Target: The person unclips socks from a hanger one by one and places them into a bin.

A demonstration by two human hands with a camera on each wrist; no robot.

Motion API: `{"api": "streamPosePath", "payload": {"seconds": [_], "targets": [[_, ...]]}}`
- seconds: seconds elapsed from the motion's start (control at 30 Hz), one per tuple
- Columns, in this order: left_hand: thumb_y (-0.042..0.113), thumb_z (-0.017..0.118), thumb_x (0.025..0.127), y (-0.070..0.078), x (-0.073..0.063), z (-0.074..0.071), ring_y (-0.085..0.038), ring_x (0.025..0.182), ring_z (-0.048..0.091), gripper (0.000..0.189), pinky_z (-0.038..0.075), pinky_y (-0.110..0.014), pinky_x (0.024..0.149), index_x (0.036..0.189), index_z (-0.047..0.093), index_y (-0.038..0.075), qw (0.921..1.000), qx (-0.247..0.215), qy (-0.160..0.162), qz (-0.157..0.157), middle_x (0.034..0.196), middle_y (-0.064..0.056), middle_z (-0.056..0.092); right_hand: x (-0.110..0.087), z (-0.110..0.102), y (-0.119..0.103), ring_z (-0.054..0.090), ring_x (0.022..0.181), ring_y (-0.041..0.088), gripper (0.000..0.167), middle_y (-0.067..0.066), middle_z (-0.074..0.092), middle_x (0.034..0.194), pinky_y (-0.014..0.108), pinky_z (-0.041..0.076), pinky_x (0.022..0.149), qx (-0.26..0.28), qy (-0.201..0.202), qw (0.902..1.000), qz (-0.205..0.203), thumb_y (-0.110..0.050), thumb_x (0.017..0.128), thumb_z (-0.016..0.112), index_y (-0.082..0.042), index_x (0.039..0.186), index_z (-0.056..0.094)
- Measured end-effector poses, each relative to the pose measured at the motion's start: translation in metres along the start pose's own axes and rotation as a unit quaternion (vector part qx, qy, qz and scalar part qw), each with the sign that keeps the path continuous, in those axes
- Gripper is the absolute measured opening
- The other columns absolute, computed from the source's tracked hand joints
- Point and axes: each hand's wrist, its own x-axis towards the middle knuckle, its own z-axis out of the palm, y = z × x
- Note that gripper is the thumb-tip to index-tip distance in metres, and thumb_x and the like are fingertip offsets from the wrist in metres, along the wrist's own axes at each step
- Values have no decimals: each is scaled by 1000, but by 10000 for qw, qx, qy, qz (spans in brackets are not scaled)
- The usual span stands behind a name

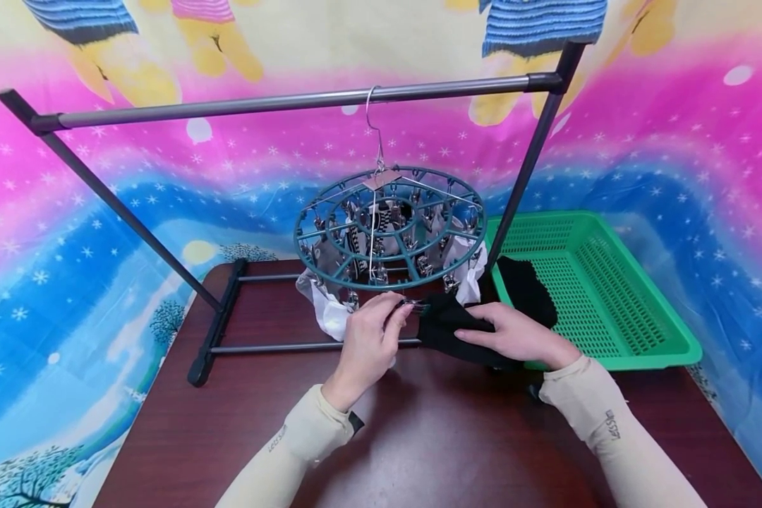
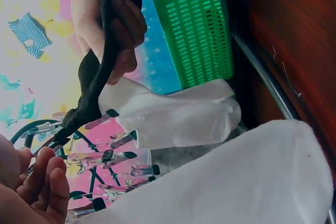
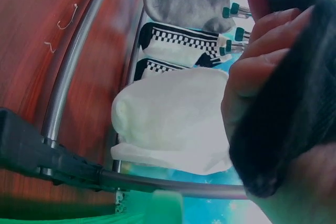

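Observation:
At the near edge of the round green clip hanger (image 1: 381, 286), my left hand (image 1: 370, 339) pinches a metal clip (image 1: 414, 305) between thumb and fingers. The mouth of that clip meets the end of a black sock (image 1: 444, 337). My right hand (image 1: 514, 333) holds the same sock from the right, its fingers curled over the cloth. In the left wrist view, the sock runs as a folded strip from the right hand (image 2: 123, 30) down to the clip. White socks (image 2: 173, 114), grey socks (image 3: 186, 11) and black-and-white checkered socks (image 3: 181, 40) hang from other clips.
The hanger hooks onto the top bar (image 1: 228, 109) of a dark metal rack standing on a brown table (image 1: 457, 437). To the right, beside the rack's post (image 1: 533, 148), a green basket (image 1: 584, 282) contains another black cloth item (image 1: 528, 291). A printed curtain (image 1: 165, 162) stands behind.

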Motion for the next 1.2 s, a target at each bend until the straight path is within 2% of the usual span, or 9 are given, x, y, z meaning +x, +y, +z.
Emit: {"api": "streamPosePath", "payload": {"seconds": [0.13,0.2,0.27,0.43,0.6,0.83,0.97,1.07,1.2], "targets": [[17,66,102,0,0,0,-15,75,67,16,58,-34,69,106,73,3,9998,-35,172,22,87,-6,72,-5,-2,6,68,112,19,39,4,73,125,42,56,98,-185,44,9998,-3,-39,102,65,-12,130,71],[16,68,100,0,0,0,-18,76,67,18,59,-37,69,108,73,1,9997,-57,245,6,92,-9,74,-8,-3,7,67,119,26,45,10,69,134,49,54,102,-267,99,9996,34,-37,102,66,-8,135,68],[16,69,99,0,-1,0,-20,79,68,20,59,-39,71,110,72,0,9995,-19,305,-5,96,-11,74,-10,-5,7,68,116,27,44,10,70,132,48,55,100,-288,142,9994,105,-36,102,66,-7,134,68],[17,70,99,-1,-2,0,-18,75,64,18,56,-32,68,109,70,2,9992,194,335,45,90,-8,71,-10,-9,6,63,85,11,19,-9,72,101,28,53,80,-149,155,9998,-23,-35,101,67,-22,114,73],[21,70,99,-3,-3,-2,-17,72,64,18,57,-31,65,105,70,4,9994,249,253,55,87,-6,70,-13,-12,5,56,76,9,9,-9,64,85,26,47,72,-112,27,9998,-168,-33,101,68,-26,97,71],[22,71,98,-6,-3,-3,-19,75,66,19,59,-32,67,104,70,4,9988,330,314,152,89,-7,71,-24,-19,-5,61,83,8,22,-8,73,106,25,50,76,22,-299,9991,-299,-36,102,67,-24,119,74],[21,73,96,-6,-4,-5,-17,76,66,19,60,-33,67,104,71,3,9983,352,410,214,90,-8,73,-29,-26,-11,66,91,8,25,-8,76,116,25,52,81,241,-391,9979,-449,-33,103,65,-26,125,74],[20,74,96,-6,-4,-6,-17,76,66,19,59,-32,67,104,72,3,9979,378,453,250,90,-8,73,-32,-31,-12,69,93,10,23,-7,77,115,26,54,84,453,-440,9964,-562,-27,105,63,-27,124,75],[20,74,96,-7,-4,-6,-19,77,67,20,59,-33,68,104,72,3,9978,412,463,253,91,-8,74,-38,-44,-12,68,81,15,19,-5,77,97,29,53,77,671,-381,9945,-714,-20,106,61,-24,113,77]]}}
